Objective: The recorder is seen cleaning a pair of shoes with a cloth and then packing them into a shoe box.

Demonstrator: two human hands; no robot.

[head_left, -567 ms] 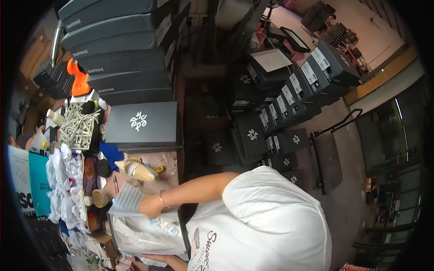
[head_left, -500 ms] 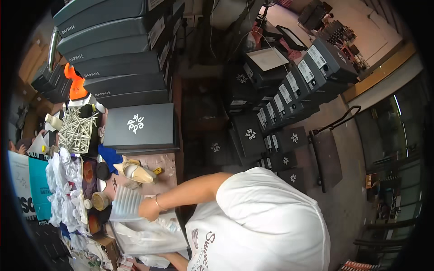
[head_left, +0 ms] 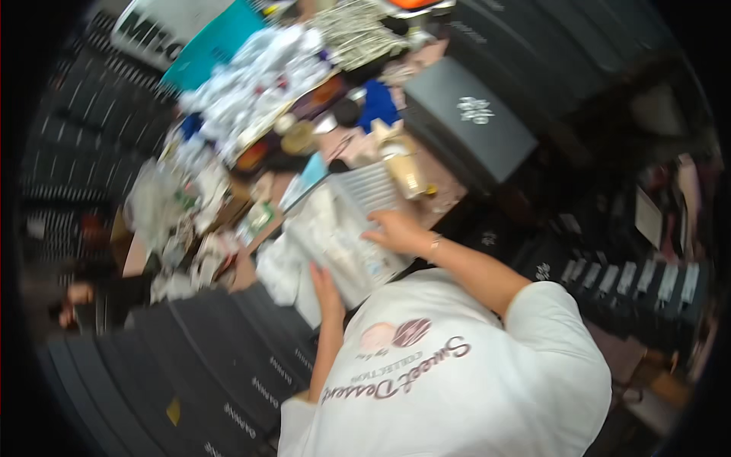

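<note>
A shoe box (head_left: pixel 301 301) stands before me, lined with crumpled white tissue paper (head_left: pixel 324 225). My left hand (head_left: pixel 326 288) lies along its near left side with fingers stretched out. My right hand (head_left: pixel 397 231) is at the right side of the box, thumb and fingers apart, by the edge of a pale ridged sheet (head_left: pixel 364 185). A beige pointed shoe (head_left: pixel 403 169) lies on the table just beyond that sheet. Motion blur hides what lies under the tissue.
A closed dark shoe box (head_left: pixel 472 114) sits at the far right of the table. White crumpled paper (head_left: pixel 266 68), a roll of tape (head_left: pixel 299 138), a blue cloth (head_left: pixel 377 105) and a pile of pale sticks (head_left: pixel 358 34) lie beyond. Stacked dark boxes (head_left: pixel 205 365) stand at near left.
My view has turned left, so the table appears swung to upper middle. My left hand, hidden before, now shows at the box. My right hand has come off the ridged sheet's middle toward the box's right side.
</note>
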